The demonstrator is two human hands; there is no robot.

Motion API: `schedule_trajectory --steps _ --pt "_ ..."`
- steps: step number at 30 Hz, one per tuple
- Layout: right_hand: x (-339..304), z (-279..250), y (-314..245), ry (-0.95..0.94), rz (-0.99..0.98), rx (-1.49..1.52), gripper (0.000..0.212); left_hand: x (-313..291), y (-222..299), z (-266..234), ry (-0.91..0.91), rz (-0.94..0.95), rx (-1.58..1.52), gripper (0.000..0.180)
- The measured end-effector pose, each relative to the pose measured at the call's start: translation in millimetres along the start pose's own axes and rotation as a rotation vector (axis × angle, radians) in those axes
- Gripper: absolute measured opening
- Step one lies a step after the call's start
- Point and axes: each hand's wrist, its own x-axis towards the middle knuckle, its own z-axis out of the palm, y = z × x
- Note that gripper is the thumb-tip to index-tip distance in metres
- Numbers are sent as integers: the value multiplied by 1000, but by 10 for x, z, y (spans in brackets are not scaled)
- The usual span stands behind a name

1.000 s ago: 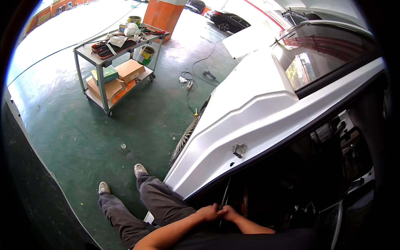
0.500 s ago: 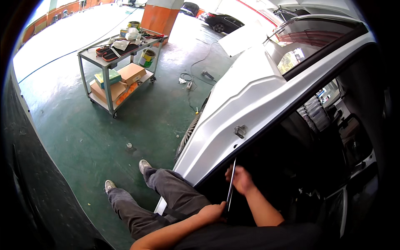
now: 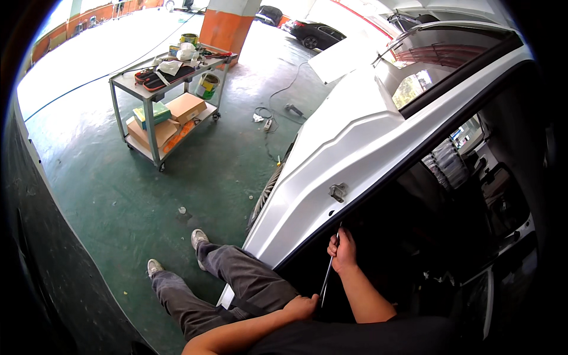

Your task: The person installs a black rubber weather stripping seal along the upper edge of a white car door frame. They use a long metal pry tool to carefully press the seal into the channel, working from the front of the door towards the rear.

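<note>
A thin, straight metal rod slants upward inside the open doorway of a white car. My right hand is closed around its upper part, just inside the black door seal. Lower down, my left hand is closed at the rod's lower end, close to my lap. The rod's top end comes close to the seal, beneath a metal door striker on the white body frame. Whether the tip touches anything is too dark to tell.
A grey wheeled cart holds tool pouches, cans and cardboard boxes. A power tool and its cable lie on the green floor. The open door's dark panel is at my left. The car's interior is mostly black.
My right hand was loose and blurred beside the rod; now its fingers are wrapped around it. The rod's upper end has shifted slightly right. My left hand stays at the lower end.
</note>
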Motion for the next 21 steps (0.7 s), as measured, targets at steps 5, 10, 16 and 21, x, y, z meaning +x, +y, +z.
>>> schedule_trajectory --steps 5,10,16,21 --pt "54 -196 141 -108 8 -54 22 -27 -155 60 -43 67 -44 66" --pt "85 -1263 526 -170 78 -747 31 39 -105 -11 -25 48 -142 88" --pt "-639 -2878 1688 -307 554 -1838 48 -60 126 -41 -58 198 -471 78" --pt "-867 -2683 2044 -92 606 -1653 54 -243 174 -154 -30 190 -588 76"
